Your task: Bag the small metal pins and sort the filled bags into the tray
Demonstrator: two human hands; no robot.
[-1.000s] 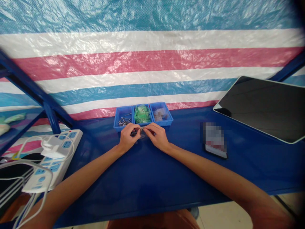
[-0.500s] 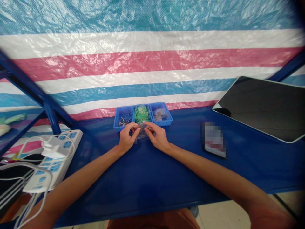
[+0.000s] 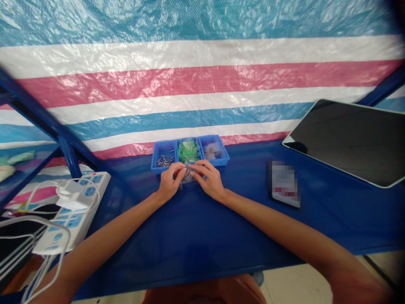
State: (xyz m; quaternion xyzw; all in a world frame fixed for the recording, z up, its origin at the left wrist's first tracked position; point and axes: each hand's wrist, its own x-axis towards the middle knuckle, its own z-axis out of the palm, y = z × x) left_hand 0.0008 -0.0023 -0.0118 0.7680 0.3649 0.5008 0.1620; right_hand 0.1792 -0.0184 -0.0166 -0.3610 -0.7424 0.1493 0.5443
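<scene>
A small clear plastic bag [image 3: 187, 175] is between my hands, just in front of the blue bins. My left hand [image 3: 170, 180] pinches its left side with thumb and forefinger. On the other side, my right hand [image 3: 209, 179] has its fingers closed on the bag's right edge. What the bag contains is too small to make out. Behind my left hand, the left blue bin [image 3: 154, 159] holds loose metal screw-like pieces [image 3: 165, 161]. Green packets [image 3: 189, 150] fill the middle bin, and small clear bags [image 3: 212, 150] lie in the right bin [image 3: 225, 159].
A blurred-out phone-like object [image 3: 285, 185] lies on the blue table [image 3: 196, 236] to the right. Beyond it is a large dark-screened panel [image 3: 351, 141]. At left stands a white power strip [image 3: 80, 223] with cables [image 3: 68, 236]. Striped plastic sheeting [image 3: 202, 80] hangs behind.
My right fingers have shifted slightly up and left over the bag, and the bag looks more bunched. My left hand has barely moved.
</scene>
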